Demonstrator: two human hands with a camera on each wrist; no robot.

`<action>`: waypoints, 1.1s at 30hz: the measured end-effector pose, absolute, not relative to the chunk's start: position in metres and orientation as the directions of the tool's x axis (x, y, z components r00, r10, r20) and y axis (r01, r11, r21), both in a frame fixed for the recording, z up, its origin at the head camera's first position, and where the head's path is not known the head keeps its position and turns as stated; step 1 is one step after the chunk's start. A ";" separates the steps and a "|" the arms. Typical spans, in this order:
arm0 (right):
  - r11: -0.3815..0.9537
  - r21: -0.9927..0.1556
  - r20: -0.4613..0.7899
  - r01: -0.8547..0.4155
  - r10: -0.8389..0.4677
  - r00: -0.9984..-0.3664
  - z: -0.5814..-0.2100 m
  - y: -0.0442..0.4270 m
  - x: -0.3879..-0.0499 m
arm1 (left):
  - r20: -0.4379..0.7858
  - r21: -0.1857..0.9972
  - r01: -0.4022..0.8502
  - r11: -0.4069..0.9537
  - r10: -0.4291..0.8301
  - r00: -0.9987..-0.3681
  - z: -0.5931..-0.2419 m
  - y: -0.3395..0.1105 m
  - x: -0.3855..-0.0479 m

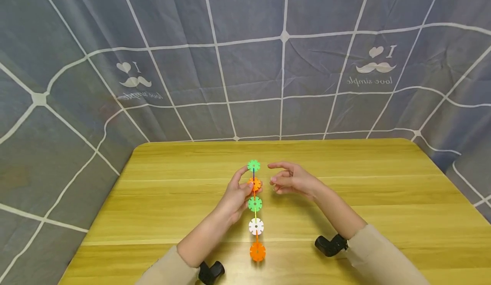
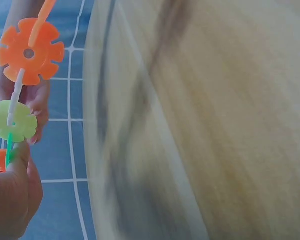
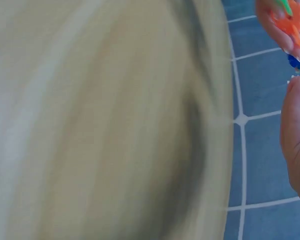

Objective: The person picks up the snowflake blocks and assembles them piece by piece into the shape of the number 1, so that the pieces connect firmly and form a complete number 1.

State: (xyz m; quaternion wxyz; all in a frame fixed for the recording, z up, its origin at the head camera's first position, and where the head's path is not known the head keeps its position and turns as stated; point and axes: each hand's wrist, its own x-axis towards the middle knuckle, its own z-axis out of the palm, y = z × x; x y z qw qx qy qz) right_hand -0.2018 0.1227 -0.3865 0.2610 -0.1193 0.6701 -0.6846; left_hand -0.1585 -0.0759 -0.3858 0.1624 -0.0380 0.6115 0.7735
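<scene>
A chain of notched plastic discs runs lengthwise before me in the head view. From its far end come a green disc (image 1: 253,165), an orange disc (image 1: 256,185), another green disc (image 1: 255,204), a white disc (image 1: 256,226) and a near orange disc (image 1: 257,251). Between them, linking discs show edge-on as thin coloured lines. My left hand (image 1: 237,197) pinches the chain at the far orange disc, thumb on top. My right hand (image 1: 295,180) hovers just right of the chain, apart from it, index finger extended and other fingers loosely bent. Nothing shows in it.
Beneath both hands lies a wood-grain table (image 1: 172,217). A grey curtain (image 1: 253,72) with white lines hangs behind and beside it. Black devices sit at the left wrist (image 1: 211,272) and the right wrist (image 1: 330,245).
</scene>
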 end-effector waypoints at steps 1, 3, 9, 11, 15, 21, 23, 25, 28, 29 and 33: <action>0.030 -0.978 -0.189 0.204 -0.525 -0.830 -0.388 0.123 -0.199 | -0.258 0.934 -0.297 -0.199 0.199 -0.945 -0.385 -0.076 -0.159; 0.024 -0.977 -0.191 0.214 -0.555 -0.810 -0.392 0.124 -0.193 | -0.256 0.935 -0.293 -0.198 0.193 -0.947 -0.384 -0.076 -0.160; -0.003 -0.967 -0.193 0.254 -0.641 -0.743 -0.406 0.122 -0.170 | -0.244 0.943 -0.275 -0.187 0.173 -0.954 -0.386 -0.077 -0.164; -0.009 -0.962 -0.199 0.272 -0.661 -0.724 -0.410 0.121 -0.163 | -0.234 0.947 -0.263 -0.186 0.166 -0.958 -0.386 -0.078 -0.167; -0.037 -0.947 -0.206 0.319 -0.694 -0.690 -0.417 0.114 -0.153 | -0.223 0.948 -0.251 -0.194 0.153 -0.963 -0.388 -0.078 -0.171; -0.118 -0.931 -0.182 0.345 -0.669 -0.721 -0.418 0.105 -0.143 | -0.238 0.937 -0.268 -0.224 0.154 -0.959 -0.390 -0.076 -0.175; -0.131 -0.933 -0.175 0.334 -0.649 -0.741 -0.419 0.103 -0.141 | -0.240 0.934 -0.270 -0.233 0.150 -0.959 -0.391 -0.075 -0.177; -0.129 -0.939 -0.172 0.320 -0.629 -0.758 -0.419 0.103 -0.140 | -0.252 0.929 -0.281 -0.241 0.144 -0.957 -0.391 -0.073 -0.178; -0.116 -0.946 -0.172 0.303 -0.612 -0.772 -0.420 0.103 -0.140 | -0.256 0.924 -0.286 -0.253 0.144 -0.956 -0.392 -0.071 -0.179; -0.112 -0.947 -0.174 0.301 -0.608 -0.775 -0.420 0.103 -0.140 | -0.260 0.923 -0.290 -0.254 0.144 -0.955 -0.392 -0.071 -0.180; -0.113 -0.946 -0.179 0.303 -0.598 -0.781 -0.421 0.104 -0.141 | -0.268 0.920 -0.296 -0.255 0.140 -0.953 -0.392 -0.068 -0.181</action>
